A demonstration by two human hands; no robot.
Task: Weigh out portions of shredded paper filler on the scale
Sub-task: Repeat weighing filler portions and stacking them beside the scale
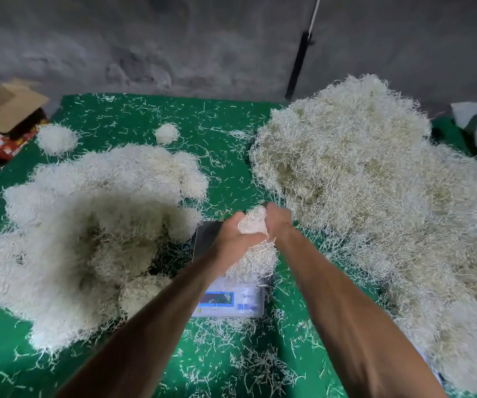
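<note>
Right now, two bare hands hold one fluffy clump of pale shredded paper strips just above the small white scale with a grey metal top. The left hand cups the clump from one side, fingers curled round it. The right hand presses in from the other side, fingers also bent onto the paper. More strips hang down from the clump and seem to touch the scale top.

A big loose heap of the same paper lies on the right of the green mat. A lumpy pile of rounded paper balls lies on the left, likely the portions already done. Two small round balls sit further back, near a brown cardboard box.

This paper looks very light and soft. It squashes easily and sheds bits, so little strips lie all over the mat. It is best held from both sides with cupped hands, gently squeezed, so it stays in one ball. A loose hold would probably let strips fall off. The numbers on the scale's blue screen are too blurry to read.
</note>
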